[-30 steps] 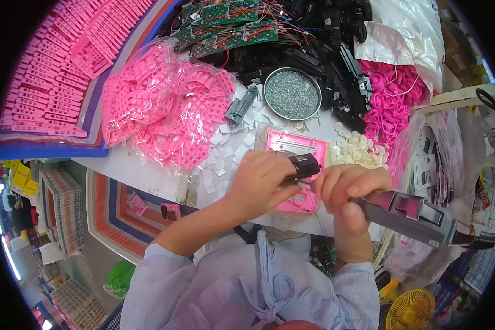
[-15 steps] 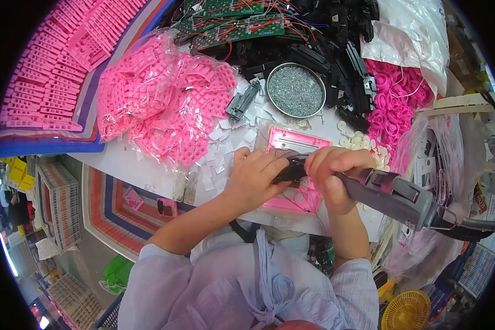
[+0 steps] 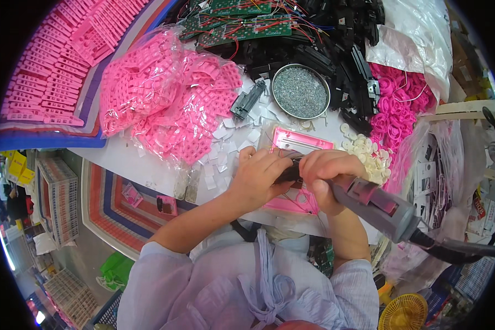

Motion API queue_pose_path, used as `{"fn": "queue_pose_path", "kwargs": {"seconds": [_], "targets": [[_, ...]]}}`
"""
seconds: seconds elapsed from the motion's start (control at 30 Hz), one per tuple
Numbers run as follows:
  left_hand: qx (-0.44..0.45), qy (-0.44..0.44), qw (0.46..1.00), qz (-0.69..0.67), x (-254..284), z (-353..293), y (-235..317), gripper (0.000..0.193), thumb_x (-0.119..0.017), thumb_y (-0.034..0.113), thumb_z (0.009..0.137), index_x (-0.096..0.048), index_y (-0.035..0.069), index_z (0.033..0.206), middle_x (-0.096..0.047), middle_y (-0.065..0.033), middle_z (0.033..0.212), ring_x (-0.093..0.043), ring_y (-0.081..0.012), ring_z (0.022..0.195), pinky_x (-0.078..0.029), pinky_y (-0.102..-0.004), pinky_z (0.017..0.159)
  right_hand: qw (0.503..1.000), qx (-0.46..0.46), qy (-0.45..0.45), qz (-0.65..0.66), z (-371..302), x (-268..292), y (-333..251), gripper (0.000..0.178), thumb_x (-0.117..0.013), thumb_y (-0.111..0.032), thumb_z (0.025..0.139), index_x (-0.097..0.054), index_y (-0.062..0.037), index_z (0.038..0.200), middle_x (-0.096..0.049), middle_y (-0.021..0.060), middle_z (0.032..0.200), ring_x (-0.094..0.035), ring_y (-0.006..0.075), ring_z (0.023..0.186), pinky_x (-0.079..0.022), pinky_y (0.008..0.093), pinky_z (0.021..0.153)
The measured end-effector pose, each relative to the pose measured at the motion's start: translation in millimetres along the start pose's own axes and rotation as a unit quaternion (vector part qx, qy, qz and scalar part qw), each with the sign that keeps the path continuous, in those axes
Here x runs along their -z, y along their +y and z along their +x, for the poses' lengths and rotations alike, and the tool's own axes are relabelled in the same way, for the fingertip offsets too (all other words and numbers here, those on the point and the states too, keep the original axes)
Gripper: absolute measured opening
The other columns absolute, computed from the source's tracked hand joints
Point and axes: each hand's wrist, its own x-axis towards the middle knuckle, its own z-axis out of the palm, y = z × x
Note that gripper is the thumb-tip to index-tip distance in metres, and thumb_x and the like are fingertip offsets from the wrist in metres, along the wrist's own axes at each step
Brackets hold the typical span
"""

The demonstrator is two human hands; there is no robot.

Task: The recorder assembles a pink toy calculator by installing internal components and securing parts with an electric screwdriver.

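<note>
My right hand (image 3: 331, 175) is wrapped round a grey electric screwdriver (image 3: 377, 208), which slants so its cord end points to the lower right. The screwdriver's tip is hidden by my fingers. My left hand (image 3: 260, 177) grips a small black plastic part (image 3: 287, 174), partly covered by both hands. The two hands nearly meet above a pink plastic casing (image 3: 305, 140) lying on the white table. Thin wires (image 3: 285, 152) run out by the black part over the casing. Just beyond stands a round metal bowl of small screws (image 3: 301, 92).
Bagged pink parts (image 3: 148, 91) lie at the left, with white paper pieces (image 3: 221, 132) beside them. Green circuit boards (image 3: 253, 32) and black plastic parts (image 3: 319, 58) fill the back. Pink rings (image 3: 393, 110) and cream discs (image 3: 366, 154) lie at the right.
The screwdriver's rear end has swung down and toward me, and my right hand has shifted slightly left. My left hand keeps its grip on the black part.
</note>
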Motion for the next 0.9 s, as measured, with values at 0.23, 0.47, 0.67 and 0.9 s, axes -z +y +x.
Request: {"fn": "queue_pose_path", "kwargs": {"seconds": [0.23, 0.47, 0.67, 0.9], "targets": [[-0.013, 0.016, 1.0, 0.004, -1.7, -2.3, -0.4, 0.048, -0.081, 0.023, 0.068, -0.061, 0.012, 0.11, -0.06, -0.0034, 0.099, -0.054, -0.0221, 0.089, -0.033, -0.0424, 0.083, 0.99, 0.005, -0.101, -0.101, 8.0, 3.7, 0.0, 0.019, -0.068, -0.005, 0.086, -0.051, -0.0031, 0.095, -0.06, 0.0086, 0.069, -0.057, 0.0211, 0.056, -0.052, 0.0348, 0.056], [-0.025, 0.033, 0.999, 0.023, 0.4, 2.8, -0.1, 0.046, -0.079, 0.028, 0.071, -0.061, 0.016, 0.111, -0.061, -0.0009, 0.112, -0.056, -0.0216, 0.102, -0.031, -0.0459, 0.09, 0.979, -0.197, -0.033, 0.036, 10.8, 26.3, -17.2, 0.068, -0.08, -0.01, 0.068, -0.05, -0.0041, 0.129, -0.06, 0.0122, 0.111, -0.058, 0.0212, 0.095, -0.048, 0.0331, 0.084], [-0.033, -0.018, 0.999, 0.013, -4.4, 2.8, -13.5, 0.051, -0.078, 0.034, 0.076, -0.057, 0.013, 0.118, -0.059, -0.0044, 0.125, -0.055, -0.0245, 0.112, -0.029, -0.0463, 0.095, 0.823, -0.225, -0.241, -0.461, -18.7, 63.6, -21.1, 0.074, -0.079, -0.009, 0.064, -0.056, -0.0083, 0.133, -0.062, 0.014, 0.112, -0.057, 0.0323, 0.101, -0.049, 0.0366, 0.085], [0.172, 0.124, 0.94, -0.266, -25.1, -8.8, -13.7, 0.063, -0.076, 0.029, 0.078, -0.048, 0.001, 0.128, -0.063, -0.01, 0.117, -0.053, -0.029, 0.109, -0.034, -0.047, 0.099, 0.858, -0.386, -0.089, -0.328, -4.8, 62.0, -10.0, 0.03, -0.067, -0.024, 0.089, -0.068, -0.0002, 0.108, -0.067, 0.0158, 0.08, -0.063, 0.0279, 0.065, -0.05, 0.0373, 0.065]]}}
